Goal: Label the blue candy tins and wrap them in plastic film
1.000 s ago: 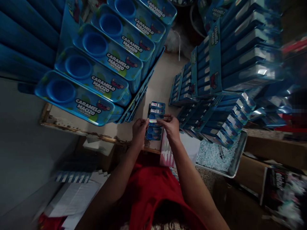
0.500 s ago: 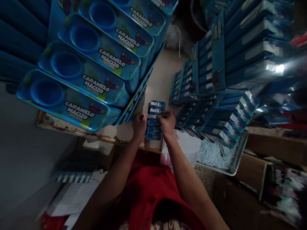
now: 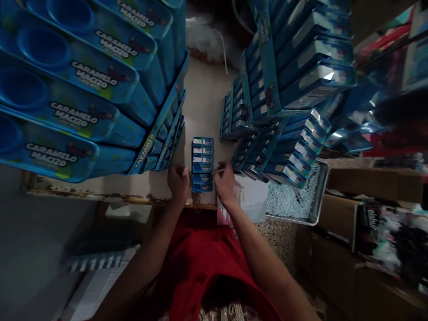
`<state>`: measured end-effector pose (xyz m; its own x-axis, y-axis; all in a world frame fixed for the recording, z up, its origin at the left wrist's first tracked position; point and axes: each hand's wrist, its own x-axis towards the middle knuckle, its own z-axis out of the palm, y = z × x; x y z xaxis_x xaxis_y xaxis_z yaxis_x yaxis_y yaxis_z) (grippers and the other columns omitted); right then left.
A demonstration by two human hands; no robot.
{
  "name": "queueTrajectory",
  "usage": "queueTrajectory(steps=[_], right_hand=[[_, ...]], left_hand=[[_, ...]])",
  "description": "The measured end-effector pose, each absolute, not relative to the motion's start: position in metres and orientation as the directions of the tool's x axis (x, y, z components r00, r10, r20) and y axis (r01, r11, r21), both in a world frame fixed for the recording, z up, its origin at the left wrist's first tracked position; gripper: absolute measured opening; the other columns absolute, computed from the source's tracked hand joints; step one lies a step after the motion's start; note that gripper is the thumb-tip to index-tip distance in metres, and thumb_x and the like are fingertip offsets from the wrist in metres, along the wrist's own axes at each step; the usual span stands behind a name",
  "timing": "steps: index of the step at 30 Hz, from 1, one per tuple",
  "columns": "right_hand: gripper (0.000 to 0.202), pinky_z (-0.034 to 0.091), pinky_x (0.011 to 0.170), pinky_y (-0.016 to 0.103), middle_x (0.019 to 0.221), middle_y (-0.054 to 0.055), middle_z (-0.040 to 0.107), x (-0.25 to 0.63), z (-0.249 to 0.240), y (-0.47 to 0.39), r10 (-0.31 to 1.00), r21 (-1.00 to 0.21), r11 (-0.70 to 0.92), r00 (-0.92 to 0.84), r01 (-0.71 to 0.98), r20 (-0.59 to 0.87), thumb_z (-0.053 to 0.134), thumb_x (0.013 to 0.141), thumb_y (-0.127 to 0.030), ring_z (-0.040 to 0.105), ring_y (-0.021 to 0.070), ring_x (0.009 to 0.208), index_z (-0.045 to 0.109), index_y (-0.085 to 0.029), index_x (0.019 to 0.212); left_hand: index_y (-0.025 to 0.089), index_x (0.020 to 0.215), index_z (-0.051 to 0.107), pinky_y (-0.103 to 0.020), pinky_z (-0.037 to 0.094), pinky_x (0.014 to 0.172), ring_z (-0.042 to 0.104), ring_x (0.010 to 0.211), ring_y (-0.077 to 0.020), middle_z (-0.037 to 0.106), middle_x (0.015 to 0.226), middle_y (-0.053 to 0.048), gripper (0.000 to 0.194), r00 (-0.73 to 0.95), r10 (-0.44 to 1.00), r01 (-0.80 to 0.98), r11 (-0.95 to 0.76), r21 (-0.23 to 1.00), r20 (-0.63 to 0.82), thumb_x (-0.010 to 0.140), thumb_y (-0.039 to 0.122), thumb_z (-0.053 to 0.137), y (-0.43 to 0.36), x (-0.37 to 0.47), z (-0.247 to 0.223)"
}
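Observation:
A short row of small blue candy boxes (image 3: 202, 178) lies on the table between my hands. The far three carry pale, shiny strips (image 3: 199, 150) across their tops; the nearer ones show round blue recesses. My left hand (image 3: 179, 183) is just left of the row, its fingers curled in and a pale spot at the thumb tip; what it pinches, if anything, is too small to make out. Close against the row's right side is my right hand (image 3: 224, 182), thumb and forefinger slightly apart, with nothing visible between them.
Tall stacked blue boxes lettered "Caramelo Macizo" (image 3: 96, 76) rise at the left. More packed blue boxes (image 3: 284, 84) stand at the right. Below them sit a white sheet (image 3: 252, 198) and a metal tray (image 3: 316, 214) of pale blue pellets. The table's worn edge (image 3: 133, 199) is near my body.
My hands held a pale strip stretched over the third box; that box now bears it. The hands have parted to either side of the row, and the view has shifted.

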<state>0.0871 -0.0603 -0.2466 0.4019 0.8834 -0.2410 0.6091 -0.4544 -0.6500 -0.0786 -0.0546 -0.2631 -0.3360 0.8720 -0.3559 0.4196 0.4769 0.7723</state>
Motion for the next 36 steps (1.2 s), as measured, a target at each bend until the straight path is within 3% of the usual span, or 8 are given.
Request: queueTrajectory(steps=[3,5,7,13,17,23,28,36], right_hand=[[0.023,0.046,0.077,0.03,0.1,0.008,0.074,0.116,-0.245,-0.114,0.892,-0.485,-0.447,0.337,0.752,-0.301,0.05,0.09,-0.026,0.067,0.0223,0.092,0.068,-0.021,0.104],[0.021,0.043,0.067,0.029,0.086,0.007,0.074,0.141,-0.248,-0.146,0.853,-0.399,-0.502,0.362,0.767,-0.377,0.051,0.091,-0.028,0.067,0.0223,0.08,0.071,-0.022,0.093],[0.022,0.041,0.061,0.028,0.08,0.006,0.073,0.165,-0.252,-0.171,0.825,-0.364,-0.545,0.405,0.756,-0.393,0.052,0.092,-0.032,0.066,0.0218,0.072,0.071,-0.021,0.091],[0.027,0.049,0.071,0.033,0.105,0.01,0.072,0.209,-0.259,-0.2,0.845,-0.365,-0.529,0.433,0.766,-0.315,0.051,0.092,-0.027,0.067,0.023,0.082,0.07,-0.019,0.109],[0.033,0.051,0.094,0.041,0.118,0.013,0.069,0.217,-0.255,-0.202,0.917,-0.401,-0.391,0.312,0.828,-0.249,0.048,0.095,-0.019,0.062,0.0276,0.109,0.071,-0.021,0.119],[0.055,0.045,0.103,0.046,0.148,0.015,0.056,0.21,-0.244,-0.176,0.973,-0.289,-0.045,-0.023,0.956,-0.228,0.041,0.096,-0.009,0.052,0.0318,0.123,0.054,-0.018,0.149],[0.056,0.046,0.093,0.047,0.15,0.014,0.056,0.201,-0.251,-0.16,0.945,-0.242,0.032,-0.108,0.97,-0.308,0.042,0.096,-0.011,0.052,0.0343,0.114,0.053,-0.02,0.151],[0.065,0.037,0.112,0.047,0.167,0.01,0.037,0.203,-0.258,-0.194,0.948,-0.28,0.089,-0.167,0.956,-0.271,0.041,0.094,-0.006,0.037,0.0318,0.144,0.041,-0.017,0.158]], left_hand=[[0.023,0.095,0.063,-0.036,0.05,0.093,0.065,0.097,-0.0241,0.069,0.098,-0.008,0.011,-0.074,0.974,0.523,0.219,0.824,-0.212,0.097,0.032,0.056,-0.09,-0.054,-0.227],[0.025,0.101,0.065,-0.034,0.05,0.095,0.065,0.103,-0.0225,0.07,0.106,-0.008,0.016,0.281,0.944,0.496,0.01,0.868,-0.171,0.101,0.028,0.05,-0.106,-0.022,-0.212],[0.024,0.118,0.064,-0.033,0.05,0.097,0.065,0.111,-0.0226,0.067,0.124,-0.01,0.026,0.416,0.884,0.509,-0.032,0.86,-0.214,0.1,0.019,0.045,-0.109,0.017,-0.214],[0.013,0.124,0.065,-0.037,0.05,0.091,0.065,0.113,-0.0298,0.064,0.131,-0.02,0.033,0.282,0.824,0.79,0.092,0.606,-0.492,0.094,0.016,0.051,-0.071,0.089,-0.275],[0.02,0.095,0.076,-0.035,0.048,0.084,0.068,0.099,-0.0267,0.075,0.105,-0.013,0.022,0.335,0.793,0.806,0.04,0.591,-0.51,0.093,0.018,0.054,-0.065,0.08,-0.29],[0.019,0.093,0.077,-0.038,0.044,0.091,0.067,0.102,-0.0281,0.077,0.104,-0.014,0.024,0.382,0.786,0.796,-0.012,0.605,-0.487,0.095,0.02,0.053,-0.078,0.065,-0.267],[0.018,0.093,0.076,-0.036,0.045,0.086,0.068,0.099,-0.028,0.077,0.105,-0.016,0.02,0.327,0.788,0.808,0.053,0.587,-0.522,0.093,0.022,0.057,-0.082,0.065,-0.263],[0.018,0.087,0.075,-0.033,0.045,0.073,0.069,0.088,-0.0253,0.077,0.096,-0.015,0.021,0.252,0.759,0.803,0.182,0.567,-0.6,0.094,0.03,0.058,-0.087,0.061,-0.27]])
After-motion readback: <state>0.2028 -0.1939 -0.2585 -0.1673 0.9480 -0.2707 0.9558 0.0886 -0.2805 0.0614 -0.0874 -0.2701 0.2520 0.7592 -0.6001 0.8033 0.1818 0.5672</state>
